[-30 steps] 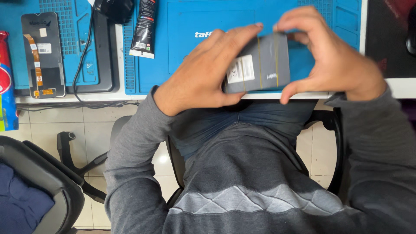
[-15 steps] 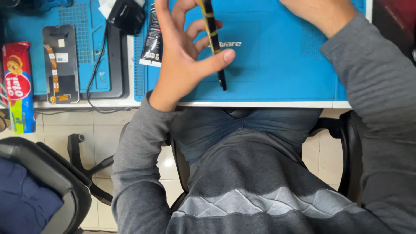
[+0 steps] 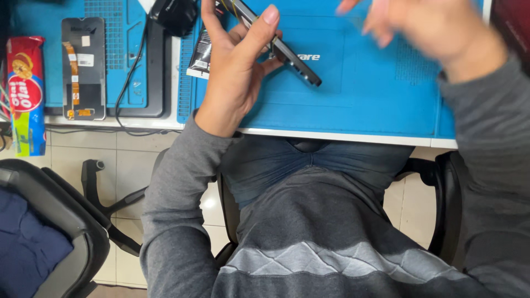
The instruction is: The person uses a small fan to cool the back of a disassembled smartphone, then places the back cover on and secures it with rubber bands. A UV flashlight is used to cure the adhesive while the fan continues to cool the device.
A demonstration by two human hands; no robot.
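While my left hand (image 3: 234, 72) pinches the thin dark slab-shaped phone (image 3: 276, 47) edge-on above the blue rubber work mat (image 3: 359, 94), my blurred right hand (image 3: 419, 27) hovers apart, its grip indiscernible. I judge the phone light, rigid, fragile, slippery; its long edges are safest to grip.

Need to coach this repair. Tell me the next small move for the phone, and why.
Probably bring the right hand back onto the phone. Only the left hand grips it, edge-on above the blue mat, while the right is off it and blurred.
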